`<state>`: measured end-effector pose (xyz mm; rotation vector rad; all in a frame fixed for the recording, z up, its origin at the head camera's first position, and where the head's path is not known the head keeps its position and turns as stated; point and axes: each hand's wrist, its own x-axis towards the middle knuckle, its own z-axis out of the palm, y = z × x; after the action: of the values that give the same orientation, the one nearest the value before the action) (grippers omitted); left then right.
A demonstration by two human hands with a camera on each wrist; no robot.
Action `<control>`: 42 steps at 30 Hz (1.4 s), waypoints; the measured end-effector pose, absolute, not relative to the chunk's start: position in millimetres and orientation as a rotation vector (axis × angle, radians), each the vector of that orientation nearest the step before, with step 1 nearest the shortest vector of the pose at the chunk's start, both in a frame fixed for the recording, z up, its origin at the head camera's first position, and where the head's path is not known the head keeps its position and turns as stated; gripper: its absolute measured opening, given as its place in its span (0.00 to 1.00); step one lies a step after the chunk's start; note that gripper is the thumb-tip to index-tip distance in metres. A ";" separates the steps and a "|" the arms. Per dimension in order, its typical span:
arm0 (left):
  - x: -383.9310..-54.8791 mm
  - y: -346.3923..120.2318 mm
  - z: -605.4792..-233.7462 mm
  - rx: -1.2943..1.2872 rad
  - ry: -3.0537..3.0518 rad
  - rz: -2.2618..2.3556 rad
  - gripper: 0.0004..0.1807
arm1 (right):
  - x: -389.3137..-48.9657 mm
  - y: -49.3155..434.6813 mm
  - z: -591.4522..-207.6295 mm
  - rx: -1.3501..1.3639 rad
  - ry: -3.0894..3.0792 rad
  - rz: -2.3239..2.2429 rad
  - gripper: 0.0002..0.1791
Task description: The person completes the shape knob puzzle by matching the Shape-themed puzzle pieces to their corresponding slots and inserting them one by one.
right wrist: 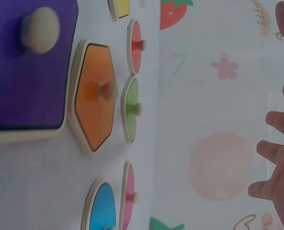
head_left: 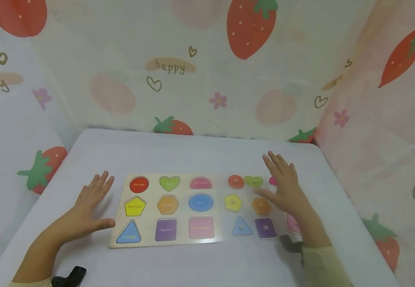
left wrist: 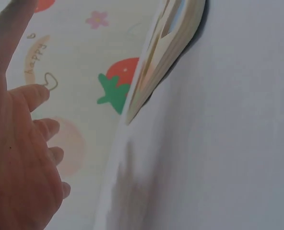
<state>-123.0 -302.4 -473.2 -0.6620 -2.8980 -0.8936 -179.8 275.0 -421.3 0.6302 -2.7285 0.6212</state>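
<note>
A pale wooden shape puzzle board (head_left: 148, 231) lies flat on the table, with rows of coloured, labelled shapes. To its left, my left hand (head_left: 89, 209) is held with fingers spread, its thumb near the board's edge; it holds nothing. My right hand (head_left: 284, 189) hovers with spread fingers over the loose knobbed pieces, also holding nothing. These include a red circle (head_left: 235, 181), green heart (head_left: 253, 181), yellow pentagon (head_left: 233, 202), orange hexagon (head_left: 263, 208), blue triangle (head_left: 242, 228) and purple square (head_left: 265, 228). My right hand and arm partly cover a pink rectangle (head_left: 293, 224). The right wrist view shows a blue rounded piece (right wrist: 102, 208).
A white cloth covers the table (head_left: 179, 267). Strawberry-printed curtains (head_left: 200, 87) stand behind it and along both sides. Dark wrist camera mounts (head_left: 69, 277) sit by both sleeves.
</note>
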 end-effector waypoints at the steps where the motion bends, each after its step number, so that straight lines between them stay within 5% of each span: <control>1: -123.0 -302.1 -476.0 -0.665 -2.895 -0.902 0.67 | -181.1 273.1 -420.5 0.638 -2.726 0.627 0.57; 21: -121.3 -307.6 -488.2 -0.591 -3.051 -1.146 0.74 | -218.3 220.9 -413.7 0.685 -2.724 0.859 0.40; 42: -119.5 -297.1 -498.4 -0.729 -3.124 -1.065 0.76 | -236.4 215.9 -451.8 0.279 -3.022 1.009 0.25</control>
<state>-119.5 -297.1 -498.4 -0.7289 -3.1238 -1.0653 -236.4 215.9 -451.8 0.2788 -3.0216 1.0090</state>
